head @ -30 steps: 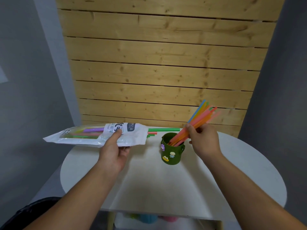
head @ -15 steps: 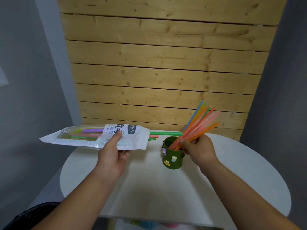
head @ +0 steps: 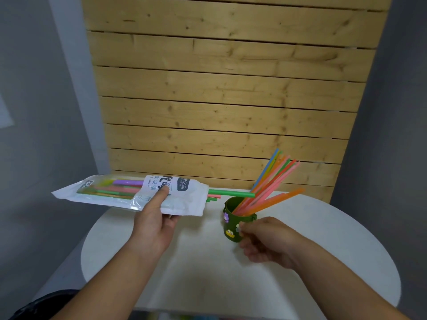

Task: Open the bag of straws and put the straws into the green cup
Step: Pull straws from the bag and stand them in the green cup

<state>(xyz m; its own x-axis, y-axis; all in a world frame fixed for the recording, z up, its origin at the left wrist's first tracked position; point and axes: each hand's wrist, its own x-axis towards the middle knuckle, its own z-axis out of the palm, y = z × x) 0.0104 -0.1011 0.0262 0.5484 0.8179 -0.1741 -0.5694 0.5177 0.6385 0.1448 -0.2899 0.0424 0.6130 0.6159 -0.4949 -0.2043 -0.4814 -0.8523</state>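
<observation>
Bag, pinched level above the counter by the left hand, points its protruding straws rightward at the green cup, beside which the right hand hangs loosely curled, apparently empty, nearer those tips.

Straws in cup, bag to its left.

Both forearms are bare — so are the left hand and the right hand.
</observation>
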